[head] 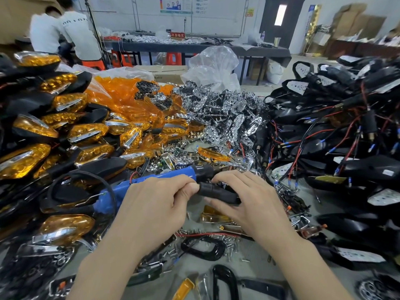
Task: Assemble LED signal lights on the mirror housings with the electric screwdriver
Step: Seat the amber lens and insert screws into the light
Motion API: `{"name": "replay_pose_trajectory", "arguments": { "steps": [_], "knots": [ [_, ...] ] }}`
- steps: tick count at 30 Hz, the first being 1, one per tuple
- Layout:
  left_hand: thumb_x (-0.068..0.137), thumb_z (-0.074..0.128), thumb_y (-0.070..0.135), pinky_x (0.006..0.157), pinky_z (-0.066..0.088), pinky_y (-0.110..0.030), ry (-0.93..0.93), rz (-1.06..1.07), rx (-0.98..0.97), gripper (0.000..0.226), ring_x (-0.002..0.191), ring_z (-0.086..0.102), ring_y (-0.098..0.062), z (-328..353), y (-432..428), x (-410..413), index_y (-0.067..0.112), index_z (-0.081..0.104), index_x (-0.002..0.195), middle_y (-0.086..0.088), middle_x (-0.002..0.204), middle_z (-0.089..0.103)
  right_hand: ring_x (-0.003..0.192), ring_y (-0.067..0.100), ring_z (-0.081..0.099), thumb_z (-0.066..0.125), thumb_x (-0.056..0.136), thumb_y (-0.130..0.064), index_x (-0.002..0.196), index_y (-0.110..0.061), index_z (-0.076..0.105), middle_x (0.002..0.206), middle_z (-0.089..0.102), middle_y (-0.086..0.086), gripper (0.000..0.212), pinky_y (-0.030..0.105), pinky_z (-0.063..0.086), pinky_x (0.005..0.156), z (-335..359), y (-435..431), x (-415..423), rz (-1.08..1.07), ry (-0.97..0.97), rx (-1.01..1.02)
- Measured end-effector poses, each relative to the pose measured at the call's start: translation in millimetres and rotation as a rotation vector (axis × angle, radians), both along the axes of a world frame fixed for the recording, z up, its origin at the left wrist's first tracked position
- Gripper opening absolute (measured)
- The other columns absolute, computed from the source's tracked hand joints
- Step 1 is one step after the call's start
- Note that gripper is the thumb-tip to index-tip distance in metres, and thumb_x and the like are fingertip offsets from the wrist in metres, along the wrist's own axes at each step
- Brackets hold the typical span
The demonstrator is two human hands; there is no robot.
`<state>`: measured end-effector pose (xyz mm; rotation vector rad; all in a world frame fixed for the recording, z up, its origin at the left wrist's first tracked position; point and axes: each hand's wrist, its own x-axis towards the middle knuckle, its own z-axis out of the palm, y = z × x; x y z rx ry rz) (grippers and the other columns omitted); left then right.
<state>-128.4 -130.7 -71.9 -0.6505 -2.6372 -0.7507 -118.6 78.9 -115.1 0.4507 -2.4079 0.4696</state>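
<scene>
A black mirror housing (218, 191) is held between both hands over the middle of the bench. My left hand (155, 204) pinches its left end with thumb and fingers. My right hand (244, 198) curls over its right part and hides most of it. The blue electric screwdriver (155, 180) lies on the bench just behind my left hand, its black nose pointing right, its cable looping off to the left. No hand holds it. An amber lens (213, 154) lies behind the hands.
Finished amber signal lights (65, 135) are stacked high on the left. Loose amber lenses (129, 100) and chrome reflectors (218, 111) fill the back. Black housings with red and black wires (337, 131) pile up on the right. Screws (225, 241) lie near my wrists. Two people sit far back left.
</scene>
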Motion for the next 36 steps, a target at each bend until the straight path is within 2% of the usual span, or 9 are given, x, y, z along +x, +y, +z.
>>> {"name": "replay_pose_trajectory", "arguments": {
  "steps": [5, 8, 16, 21, 22, 25, 27, 31, 36],
  "knots": [
    [0.092, 0.037, 0.050, 0.049, 0.041, -0.034, 0.003, -0.005, 0.009, 0.033, 0.047, 0.042, -0.006, 1, 0, 0, 0.034, 0.065, 0.085, 0.013, 0.053, 0.053, 0.077, 0.018, 0.067, 0.057, 0.090, -0.061, 0.104, -0.024, 0.070, 0.094, 0.071, -0.012, 0.041, 0.031, 0.052, 0.060, 2, 0, 0, -0.021, 0.043, 0.031],
    [0.092, 0.037, 0.050, 0.051, 0.042, -0.034, -0.005, -0.010, 0.000, 0.033, 0.049, 0.043, -0.007, 1, 0, 0, 0.035, 0.066, 0.087, 0.015, 0.054, 0.052, 0.083, 0.016, 0.067, 0.055, 0.090, -0.061, 0.106, -0.027, 0.066, 0.097, 0.068, -0.011, 0.040, 0.033, 0.053, 0.054, 2, -1, 1, -0.001, -0.002, -0.005],
    [0.094, 0.035, 0.051, 0.048, 0.036, -0.027, 0.012, -0.012, -0.046, 0.033, 0.051, 0.045, -0.005, -1, -2, 0, 0.037, 0.065, 0.087, 0.016, 0.055, 0.054, 0.088, 0.015, 0.063, 0.060, 0.089, -0.056, 0.107, -0.026, 0.066, 0.102, 0.063, -0.014, 0.035, 0.039, 0.057, 0.065, 1, -1, 5, 0.083, -0.107, -0.125],
    [0.093, 0.036, 0.051, 0.049, 0.033, -0.030, 0.020, -0.002, -0.029, 0.033, 0.049, 0.042, -0.006, 0, -3, -1, 0.037, 0.066, 0.087, 0.013, 0.053, 0.052, 0.095, 0.013, 0.065, 0.061, 0.086, -0.054, 0.137, -0.027, 0.061, 0.107, 0.070, -0.013, 0.058, 0.033, 0.056, 0.077, 4, -3, 7, 0.041, -0.131, -0.129],
    [0.093, 0.036, 0.050, 0.049, 0.034, -0.031, 0.016, -0.001, -0.031, 0.033, 0.049, 0.042, -0.006, 0, -3, -1, 0.036, 0.066, 0.088, 0.013, 0.053, 0.051, 0.095, 0.012, 0.063, 0.060, 0.086, -0.054, 0.137, -0.028, 0.061, 0.106, 0.070, -0.013, 0.057, 0.031, 0.055, 0.077, 5, -4, 7, 0.035, -0.131, -0.121],
    [0.093, 0.035, 0.051, 0.048, 0.036, -0.030, 0.014, -0.007, -0.050, 0.033, 0.048, 0.042, -0.005, -1, -2, -1, 0.037, 0.066, 0.088, 0.014, 0.052, 0.051, 0.088, 0.012, 0.064, 0.059, 0.087, -0.054, 0.112, -0.029, 0.068, 0.099, 0.066, -0.014, 0.037, 0.035, 0.057, 0.066, 5, -5, 8, 0.051, -0.108, -0.105],
    [0.093, 0.035, 0.051, 0.048, 0.037, -0.030, 0.012, -0.013, -0.057, 0.034, 0.048, 0.044, -0.004, -1, -2, -1, 0.037, 0.065, 0.087, 0.015, 0.051, 0.050, 0.083, 0.008, 0.062, 0.059, 0.086, -0.056, 0.102, -0.031, 0.066, 0.094, 0.063, -0.016, 0.031, 0.031, 0.053, 0.056, 6, -5, 9, 0.032, -0.092, -0.087],
    [0.093, 0.036, 0.051, 0.047, 0.040, -0.030, 0.020, -0.015, -0.059, 0.034, 0.047, 0.044, -0.001, -2, -3, -2, 0.037, 0.065, 0.086, 0.016, 0.049, 0.048, 0.079, 0.006, 0.062, 0.064, 0.085, -0.060, 0.099, -0.032, 0.067, 0.093, 0.063, -0.017, 0.032, 0.027, 0.046, 0.050, 6, -6, 10, -0.001, -0.074, -0.022],
    [0.093, 0.040, 0.050, 0.047, 0.041, -0.030, 0.018, -0.016, -0.063, 0.028, 0.047, 0.043, 0.001, -2, -4, -2, 0.038, 0.065, 0.087, 0.018, 0.049, 0.049, 0.084, 0.008, 0.062, 0.064, 0.088, -0.055, 0.103, -0.031, 0.067, 0.096, 0.063, -0.016, 0.029, 0.023, 0.041, 0.056, 5, -2, 9, 0.044, -0.106, 0.004]
  ]
}}
